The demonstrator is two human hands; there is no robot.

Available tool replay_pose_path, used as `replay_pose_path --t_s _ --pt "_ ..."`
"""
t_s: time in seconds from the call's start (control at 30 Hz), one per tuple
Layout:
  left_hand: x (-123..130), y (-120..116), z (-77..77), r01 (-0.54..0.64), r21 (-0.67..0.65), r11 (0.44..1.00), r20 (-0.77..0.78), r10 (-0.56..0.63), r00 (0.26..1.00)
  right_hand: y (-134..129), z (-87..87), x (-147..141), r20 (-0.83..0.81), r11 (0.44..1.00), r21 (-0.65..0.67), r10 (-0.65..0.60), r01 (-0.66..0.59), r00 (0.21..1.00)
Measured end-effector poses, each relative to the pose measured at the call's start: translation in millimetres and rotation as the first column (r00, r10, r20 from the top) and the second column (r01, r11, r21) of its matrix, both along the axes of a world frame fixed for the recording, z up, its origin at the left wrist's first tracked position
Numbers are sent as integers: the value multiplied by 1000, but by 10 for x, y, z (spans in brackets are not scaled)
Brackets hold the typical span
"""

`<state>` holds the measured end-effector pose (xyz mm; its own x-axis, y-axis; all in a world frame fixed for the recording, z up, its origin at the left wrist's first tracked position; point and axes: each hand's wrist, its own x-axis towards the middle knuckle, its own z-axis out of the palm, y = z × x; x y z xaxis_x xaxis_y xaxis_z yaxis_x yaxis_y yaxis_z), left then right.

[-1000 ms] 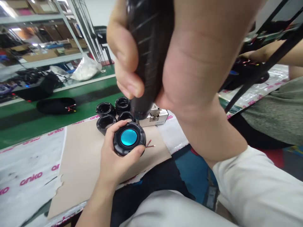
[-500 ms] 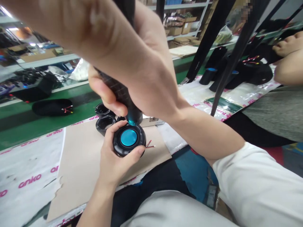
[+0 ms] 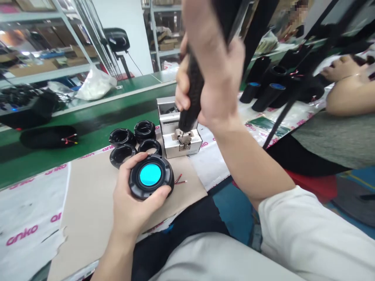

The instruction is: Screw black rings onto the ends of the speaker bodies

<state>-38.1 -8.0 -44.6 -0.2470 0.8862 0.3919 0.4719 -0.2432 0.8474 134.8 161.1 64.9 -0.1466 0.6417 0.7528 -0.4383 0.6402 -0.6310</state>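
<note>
Four black rings (image 3: 117, 137), one blue-lensed housing (image 3: 133, 183), one electric screwdriver (image 3: 191, 97)

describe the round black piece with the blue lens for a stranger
Four black rings sit on the tan cardboard sheet. Just in front, the left hand holds a round black housing; unlike the rings, it has a turquoise lens.

Round black housing (image 3: 165, 182) with cyan lens (image 3: 150, 175) facing up, gripped in left hand (image 3: 131, 207); black electric screwdriver (image 3: 192, 91) held tip-down in right hand (image 3: 213, 76).
</note>
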Motion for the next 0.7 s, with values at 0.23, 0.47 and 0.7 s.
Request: replay_pose_path --t_s 0.23,0.47,0.7 --pt "-48 21 -64 2 45 999 -24 -1 1000 0 -436 -160 76 975 -206 -65 79 995" --pt "-65 54 -48 43 53 998 47 -45 998 -95 -424 -71 41 949 -314 -17 29 999" --pt "-67 79 7 69 44 997 76 -72 994 -626 416 -58 -137 950 -288 83 -120 987"
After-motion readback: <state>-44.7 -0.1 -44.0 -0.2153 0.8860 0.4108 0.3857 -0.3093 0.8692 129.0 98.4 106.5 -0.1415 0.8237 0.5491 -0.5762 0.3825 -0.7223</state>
